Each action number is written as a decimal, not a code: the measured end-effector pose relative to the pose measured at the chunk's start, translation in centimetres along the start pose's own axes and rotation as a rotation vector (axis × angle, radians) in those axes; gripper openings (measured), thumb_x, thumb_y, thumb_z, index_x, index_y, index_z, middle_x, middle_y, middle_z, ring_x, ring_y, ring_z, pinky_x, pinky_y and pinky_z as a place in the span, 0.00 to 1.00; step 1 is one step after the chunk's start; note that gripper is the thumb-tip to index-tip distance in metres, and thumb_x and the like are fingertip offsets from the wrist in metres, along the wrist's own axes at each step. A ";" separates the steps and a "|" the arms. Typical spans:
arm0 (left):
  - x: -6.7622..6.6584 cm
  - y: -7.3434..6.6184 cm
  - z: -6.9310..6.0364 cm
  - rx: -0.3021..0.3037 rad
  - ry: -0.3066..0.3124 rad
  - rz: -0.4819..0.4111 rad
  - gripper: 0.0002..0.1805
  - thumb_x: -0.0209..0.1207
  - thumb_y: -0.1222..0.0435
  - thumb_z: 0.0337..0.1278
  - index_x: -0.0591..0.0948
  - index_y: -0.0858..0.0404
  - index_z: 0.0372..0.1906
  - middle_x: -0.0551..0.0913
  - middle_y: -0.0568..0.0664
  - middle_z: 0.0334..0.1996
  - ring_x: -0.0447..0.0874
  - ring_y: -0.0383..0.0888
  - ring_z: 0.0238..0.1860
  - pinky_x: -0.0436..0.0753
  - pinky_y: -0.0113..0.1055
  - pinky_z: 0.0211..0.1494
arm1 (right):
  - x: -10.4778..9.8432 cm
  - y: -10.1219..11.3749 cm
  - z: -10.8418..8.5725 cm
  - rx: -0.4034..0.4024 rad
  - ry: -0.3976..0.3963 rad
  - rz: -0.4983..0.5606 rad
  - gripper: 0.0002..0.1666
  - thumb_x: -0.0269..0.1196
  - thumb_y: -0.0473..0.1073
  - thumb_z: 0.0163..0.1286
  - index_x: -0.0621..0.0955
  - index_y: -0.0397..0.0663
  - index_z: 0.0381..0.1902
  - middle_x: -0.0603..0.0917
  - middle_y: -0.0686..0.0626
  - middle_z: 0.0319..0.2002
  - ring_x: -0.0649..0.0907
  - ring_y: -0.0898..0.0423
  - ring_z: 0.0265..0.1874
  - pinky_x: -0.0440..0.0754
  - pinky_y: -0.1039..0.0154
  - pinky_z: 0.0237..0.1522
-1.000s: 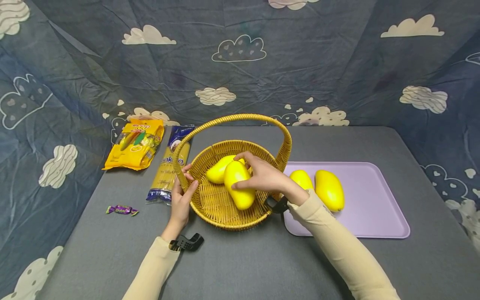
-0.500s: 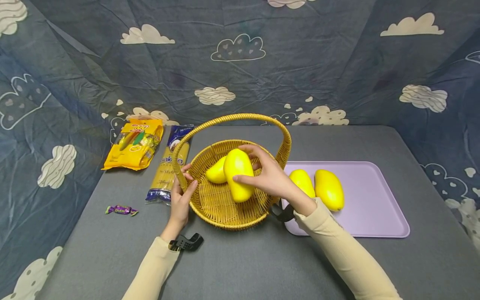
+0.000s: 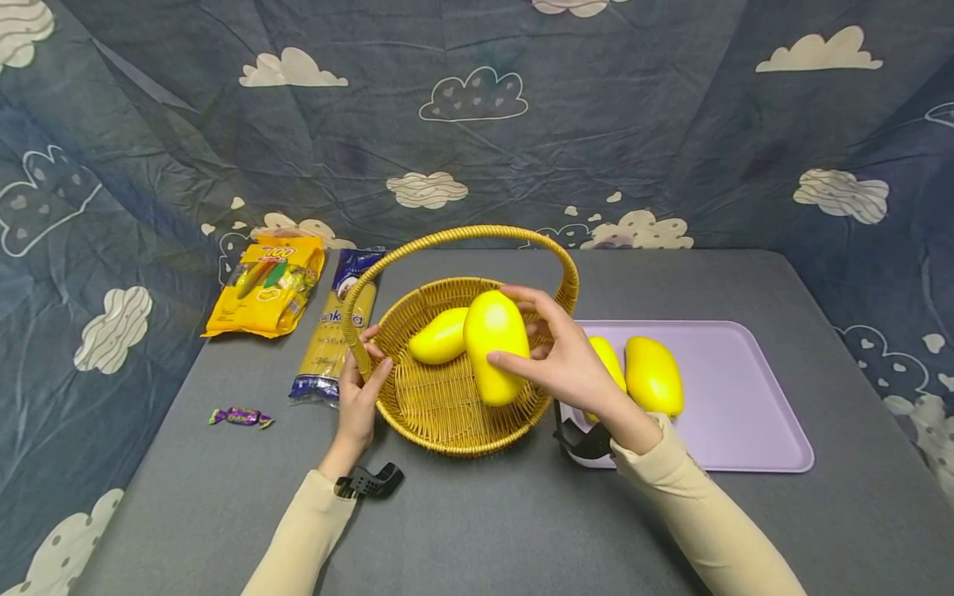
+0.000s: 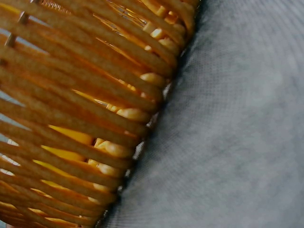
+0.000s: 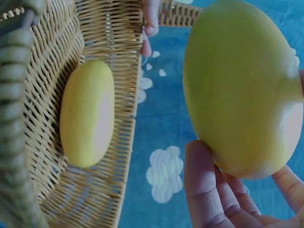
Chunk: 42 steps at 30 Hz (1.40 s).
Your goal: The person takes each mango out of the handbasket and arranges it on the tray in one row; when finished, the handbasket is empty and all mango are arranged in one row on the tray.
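In the head view my right hand (image 3: 570, 356) grips a yellow mango (image 3: 495, 346), thumb on its near side, above the right part of a round wicker basket (image 3: 432, 426). The right wrist view shows that mango (image 5: 242, 90) large between thumb and fingers. Another mango (image 3: 438, 337) lies inside the basket at its left. My left hand (image 3: 359, 401) holds the basket's left rim by the foot of the handle, fingers curled round it. The left wrist view shows only the woven wall (image 4: 80, 109) and the grey table; the left hand is not visible there.
A lilac tray (image 3: 745, 397) right of the basket bears two mangoes (image 3: 653, 377), one partly behind my right hand. To the left lie a yellow candy bag (image 3: 268, 285), a blue-ended pasta pack (image 3: 335, 331) and a purple wrapped candy (image 3: 242, 416).
My right hand has lifted the gripped mango and carried it rightward, apart from the one in the basket. My left hand and the basket have stayed in place.
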State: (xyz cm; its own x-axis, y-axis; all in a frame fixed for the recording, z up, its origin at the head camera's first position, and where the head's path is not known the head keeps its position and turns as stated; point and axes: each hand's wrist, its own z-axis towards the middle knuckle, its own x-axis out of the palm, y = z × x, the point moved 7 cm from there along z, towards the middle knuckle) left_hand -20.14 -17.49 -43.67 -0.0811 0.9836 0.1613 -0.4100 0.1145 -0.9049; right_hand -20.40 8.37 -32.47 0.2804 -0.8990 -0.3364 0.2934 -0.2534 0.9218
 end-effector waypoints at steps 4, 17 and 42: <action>0.0 0.1 0.0 -0.001 0.001 0.001 0.09 0.51 0.75 0.63 0.65 0.78 0.42 0.63 0.63 0.65 0.55 0.50 0.68 0.51 0.42 0.68 | -1.0 0.4 -1.0 -0.013 -0.023 -0.012 0.43 0.73 0.41 0.54 0.67 0.62 0.66 0.74 0.50 0.53 0.79 0.53 0.43 0.81 0.55 0.36; 0.1 0.3 0.0 0.000 0.001 -0.012 0.09 0.52 0.76 0.63 0.65 0.78 0.41 0.62 0.63 0.65 0.55 0.50 0.68 0.53 0.39 0.67 | -5.7 1.1 -5.0 -0.084 -0.158 -0.121 0.47 0.73 0.33 0.52 0.67 0.62 0.67 0.72 0.53 0.56 0.78 0.54 0.44 0.79 0.65 0.38; 0.1 -0.4 0.0 -0.014 -0.003 0.018 0.08 0.49 0.80 0.61 0.64 0.80 0.41 0.61 0.67 0.66 0.54 0.53 0.69 0.51 0.40 0.68 | -18.5 -7.0 -11.0 0.200 -0.581 -0.274 0.41 0.66 0.34 0.61 0.64 0.56 0.70 0.68 0.48 0.58 0.70 0.59 0.44 0.67 0.70 0.41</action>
State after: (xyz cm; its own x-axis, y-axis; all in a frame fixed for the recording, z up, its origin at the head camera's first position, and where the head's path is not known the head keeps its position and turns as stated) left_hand -20.03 -17.45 -43.30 -0.0909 0.9851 0.1457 -0.3952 0.0986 -0.9133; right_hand -17.63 30.71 -34.85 -0.3339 -0.8249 -0.4562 0.0928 -0.5104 0.8549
